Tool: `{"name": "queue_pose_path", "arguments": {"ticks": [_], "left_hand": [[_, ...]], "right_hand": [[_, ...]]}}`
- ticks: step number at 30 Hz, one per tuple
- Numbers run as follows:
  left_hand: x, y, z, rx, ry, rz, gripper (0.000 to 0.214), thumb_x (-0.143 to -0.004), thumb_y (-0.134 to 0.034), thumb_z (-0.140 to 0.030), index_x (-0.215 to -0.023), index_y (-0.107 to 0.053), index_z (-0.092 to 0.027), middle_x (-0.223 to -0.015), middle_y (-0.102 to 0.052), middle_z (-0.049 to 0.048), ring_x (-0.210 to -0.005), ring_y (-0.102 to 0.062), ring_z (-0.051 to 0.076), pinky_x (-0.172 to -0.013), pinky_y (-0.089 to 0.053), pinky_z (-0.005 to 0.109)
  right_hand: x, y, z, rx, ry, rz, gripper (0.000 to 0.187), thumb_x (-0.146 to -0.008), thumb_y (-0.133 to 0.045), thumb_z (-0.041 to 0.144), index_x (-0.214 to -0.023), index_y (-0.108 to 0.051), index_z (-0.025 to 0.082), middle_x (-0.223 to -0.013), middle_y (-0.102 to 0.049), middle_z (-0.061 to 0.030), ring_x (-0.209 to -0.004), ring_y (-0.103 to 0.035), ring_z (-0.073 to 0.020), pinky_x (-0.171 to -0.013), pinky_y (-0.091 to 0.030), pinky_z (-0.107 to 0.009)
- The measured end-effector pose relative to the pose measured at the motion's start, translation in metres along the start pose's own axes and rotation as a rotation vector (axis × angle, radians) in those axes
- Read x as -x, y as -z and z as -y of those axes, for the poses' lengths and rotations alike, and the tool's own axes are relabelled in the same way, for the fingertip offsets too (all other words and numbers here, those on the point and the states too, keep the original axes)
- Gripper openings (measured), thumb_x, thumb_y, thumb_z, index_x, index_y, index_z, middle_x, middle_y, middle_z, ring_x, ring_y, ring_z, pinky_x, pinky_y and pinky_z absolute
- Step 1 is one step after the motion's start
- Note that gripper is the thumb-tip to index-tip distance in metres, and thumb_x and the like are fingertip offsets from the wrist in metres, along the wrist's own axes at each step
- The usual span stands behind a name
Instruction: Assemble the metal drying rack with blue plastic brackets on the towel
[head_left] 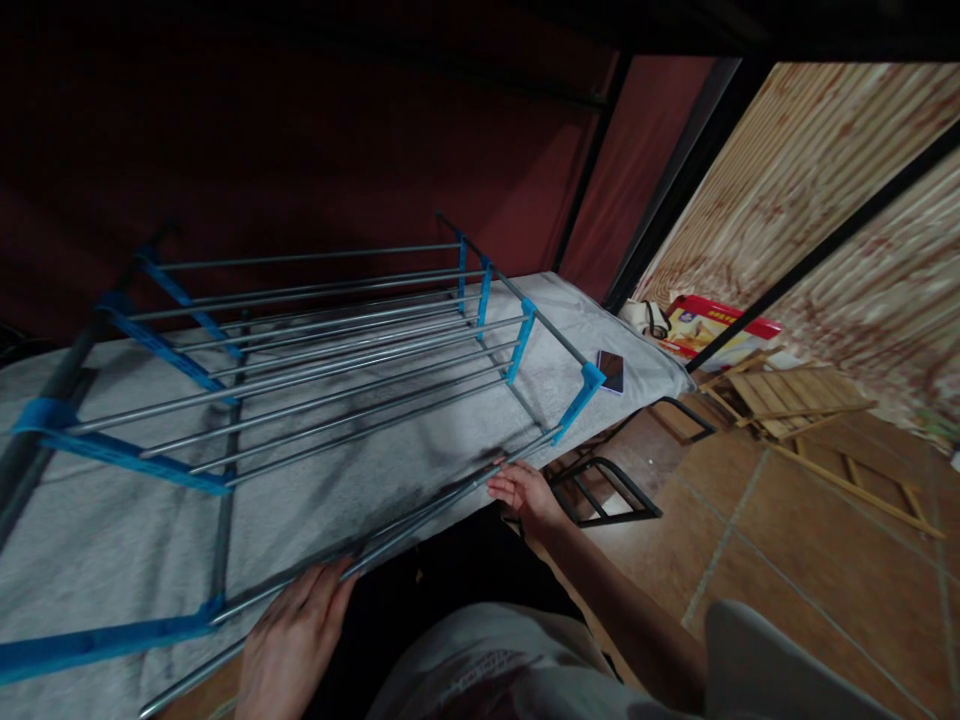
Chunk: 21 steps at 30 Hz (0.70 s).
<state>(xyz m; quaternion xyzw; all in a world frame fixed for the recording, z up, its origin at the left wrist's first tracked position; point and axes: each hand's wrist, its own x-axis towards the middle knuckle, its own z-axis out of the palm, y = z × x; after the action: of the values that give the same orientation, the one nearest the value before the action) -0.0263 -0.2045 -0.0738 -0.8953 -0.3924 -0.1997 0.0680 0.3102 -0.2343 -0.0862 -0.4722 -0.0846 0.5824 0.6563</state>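
A rack of grey metal rods [315, 350] with blue plastic side brackets [581, 395] lies on its side on a grey towel-covered surface [112, 540]. My left hand [296, 635] rests on the nearest rods at the bottom, fingers stretched along them, thumb beside them. My right hand [525, 492] touches the same near rods further right, close to the blue end bracket, with its fingers curled over a rod.
A small dark phone-like item [610, 370] lies on the towel at the far right corner. Black metal frames [607, 490] stand on the tiled floor [787, 540]. A red and yellow box [712, 330] and folded wooden slats [795, 395] lie by the wall.
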Motion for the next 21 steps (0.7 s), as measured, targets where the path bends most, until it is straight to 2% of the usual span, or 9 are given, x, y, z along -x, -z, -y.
{"name": "queue_pose_path", "arguments": {"ticks": [12, 18, 21], "left_hand": [[-0.008, -0.004, 0.005, 0.051, 0.014, -0.006, 0.035, -0.100, -0.037, -0.040, -0.108, -0.063, -0.018, -0.096, -0.071, 0.0057, -0.081, -0.068, 0.020, -0.073, -0.052, 0.033], [-0.015, 0.000, -0.008, 0.062, 0.109, 0.077, 0.034, -0.100, -0.036, -0.034, -0.109, -0.065, -0.017, -0.101, -0.071, 0.0087, -0.091, -0.066, 0.024, -0.083, -0.050, 0.038], [-0.022, 0.007, -0.014, 0.101, 0.202, 0.187, 0.030, -0.100, -0.038, -0.030, -0.110, -0.064, -0.018, -0.104, -0.069, 0.0080, -0.094, -0.064, 0.022, -0.085, -0.049, 0.037]], "right_hand": [[-0.003, 0.002, 0.002, -0.001, 0.021, 0.018, 0.032, -0.063, -0.081, 0.032, -0.087, -0.066, 0.017, -0.071, -0.068, -0.0013, -0.069, -0.067, -0.0153, -0.069, -0.055, -0.029], [0.000, 0.016, 0.001, 0.060, -0.002, 0.030, 0.027, -0.066, -0.080, 0.033, -0.084, -0.063, 0.021, -0.081, -0.071, -0.0015, -0.078, -0.069, -0.0170, -0.074, -0.056, -0.030], [-0.004, 0.028, -0.002, 0.133, -0.020, 0.033, 0.031, -0.066, -0.081, 0.036, -0.085, -0.062, 0.022, -0.094, -0.073, -0.0050, -0.085, -0.070, -0.0185, -0.078, -0.057, -0.033]]}}
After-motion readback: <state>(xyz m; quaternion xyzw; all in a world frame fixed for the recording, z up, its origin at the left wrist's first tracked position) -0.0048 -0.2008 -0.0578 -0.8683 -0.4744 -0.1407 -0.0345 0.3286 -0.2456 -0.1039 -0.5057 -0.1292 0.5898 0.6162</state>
